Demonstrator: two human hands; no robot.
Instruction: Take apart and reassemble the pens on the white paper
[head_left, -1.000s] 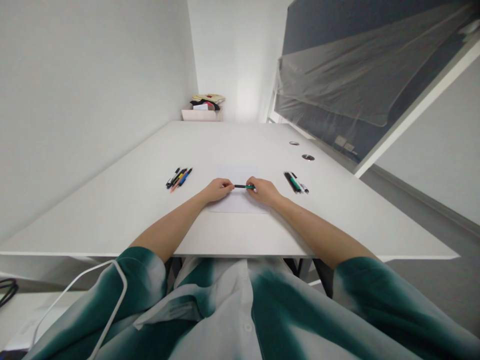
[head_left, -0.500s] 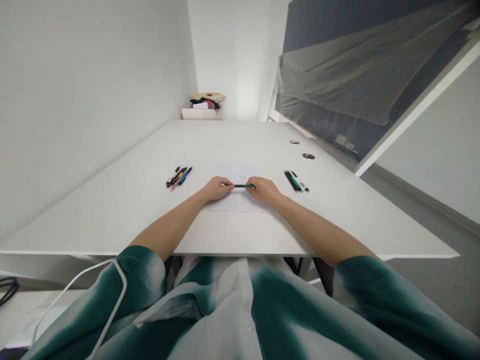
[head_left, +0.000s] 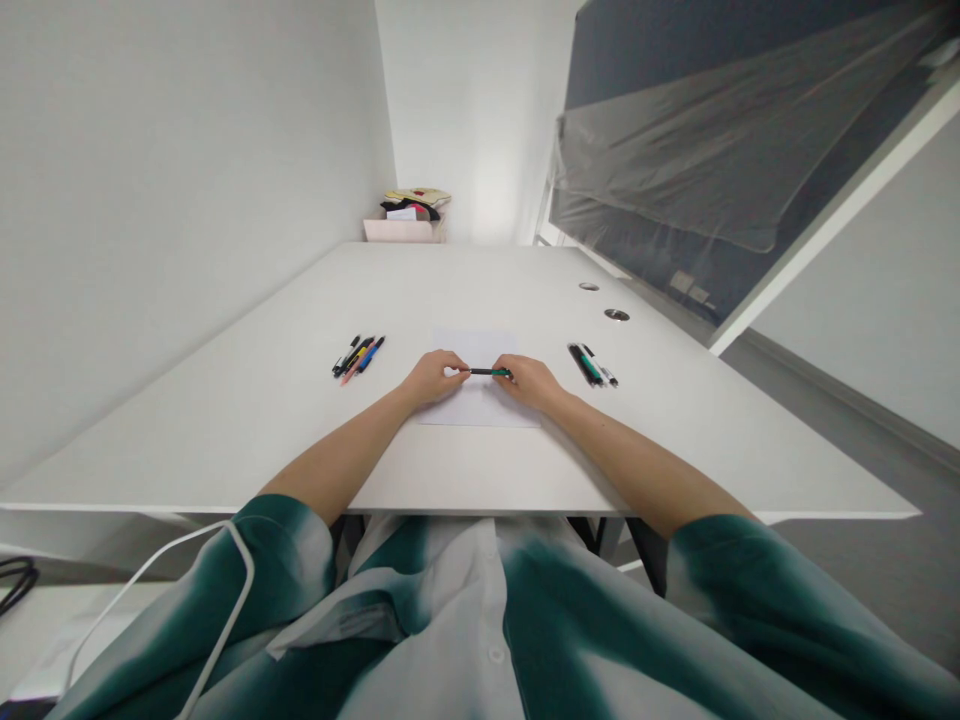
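A slim black pen with a green part at its right end lies level between my two hands, over a white sheet of paper. My left hand pinches its left tip between thumb and fingertips. Around the green end, the fingers of my right hand are closed. Both hands rest at the sides of the sheet. To the left of it is a group of pens in black, yellow, pink and blue. On the right lies another group of pens, black, green and white.
The white table runs away from me along the left wall. Two round metal grommets are set near its right edge. At the far end stands a pale box with cloth items. A plastic-covered dark panel leans at the right.
My left hand's fingers have shifted slightly at the pen's left tip, with a wider gap between thumb and fingers. The right hand keeps its hold, and the view has tilted a little.
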